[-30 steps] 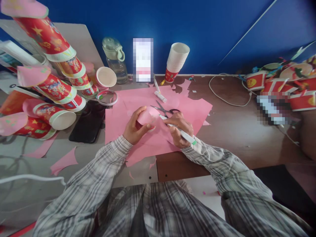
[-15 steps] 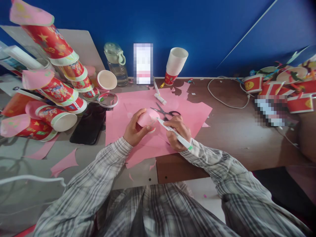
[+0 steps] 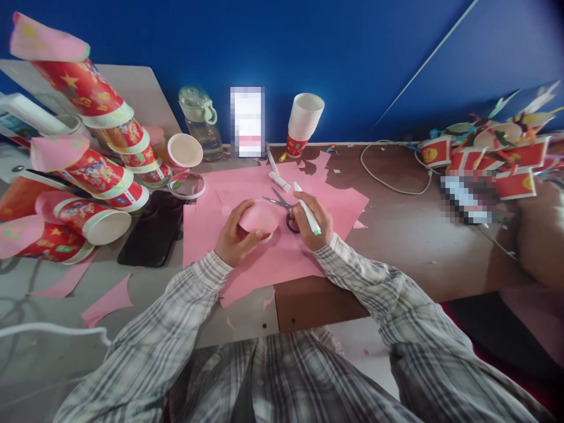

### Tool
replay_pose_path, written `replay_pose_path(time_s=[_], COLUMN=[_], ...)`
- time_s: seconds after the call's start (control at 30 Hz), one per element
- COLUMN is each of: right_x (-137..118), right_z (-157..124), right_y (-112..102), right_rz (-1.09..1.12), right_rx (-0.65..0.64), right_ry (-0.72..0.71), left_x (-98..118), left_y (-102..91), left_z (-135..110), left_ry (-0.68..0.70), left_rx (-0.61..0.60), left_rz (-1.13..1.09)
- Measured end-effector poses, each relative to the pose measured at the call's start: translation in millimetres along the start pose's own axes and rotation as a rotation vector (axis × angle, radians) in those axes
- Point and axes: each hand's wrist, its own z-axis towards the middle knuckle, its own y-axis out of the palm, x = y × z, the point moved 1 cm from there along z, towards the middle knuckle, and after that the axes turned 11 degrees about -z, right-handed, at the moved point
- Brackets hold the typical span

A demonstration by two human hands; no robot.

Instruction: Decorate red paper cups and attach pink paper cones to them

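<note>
My left hand [image 3: 237, 234] is closed around a paper cup topped with a pink paper cone [image 3: 259, 217]; most of the cup is hidden by the hand and cone. In my right hand [image 3: 315, 216] is a white marker with a green end [image 3: 312, 220], its tip pointing up and away, apart from the cone. Scissors [image 3: 282, 202] lie partly open just beyond the two hands, their handles close to my right fingers. Under everything spreads a large sheet of pink paper [image 3: 282, 258]. A second white marker [image 3: 279, 181] rests on that sheet.
Cups with pink tops [image 3: 83, 88] are stacked and lying at the left, beside a black phone [image 3: 152, 229]. Along the back stand a water bottle [image 3: 200, 123], a lit screen [image 3: 247, 122] and nested cups [image 3: 304, 120]. Another person's hand [image 3: 544, 235] is at the right.
My right hand has drawn the marker away from the pink cone and turned it more upright. My left hand keeps hold of the cup. At the right, the other person's hand has come further into view.
</note>
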Motion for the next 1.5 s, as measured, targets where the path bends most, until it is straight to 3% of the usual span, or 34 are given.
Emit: replay_pose_path(time_s=[0.4,0.63,0.83,1.0,1.23,1.5], right_x=[36,40,42,42,44,66], right_z=[33,38,39,45,85,135], right_y=[2,1,2,-2,-14,16], right_rz=[-0.447,-0.461,-0.446,-0.394,-0.401,-0.436], right_rx=[-0.162,-0.205,-0.242,-0.182,-0.265,-0.329], right_ry=[0.156,0.196,0.134,0.023,-0.014,0.022], left_x=[2,3,4,3,-1,-4], left_y=[0.1,1.4,2.6,1.1,-0.3,-2.1], left_z=[0,0,0,0,-1,-1], left_ry=[-0.046,-0.039,-0.031,-0.027,-0.043,-0.024], left_rx=[0.028,0.018,0.027,0.013,0.001,-0.005], left_rz=[-0.022,-0.068,-0.065,-0.041,-0.031,0.031])
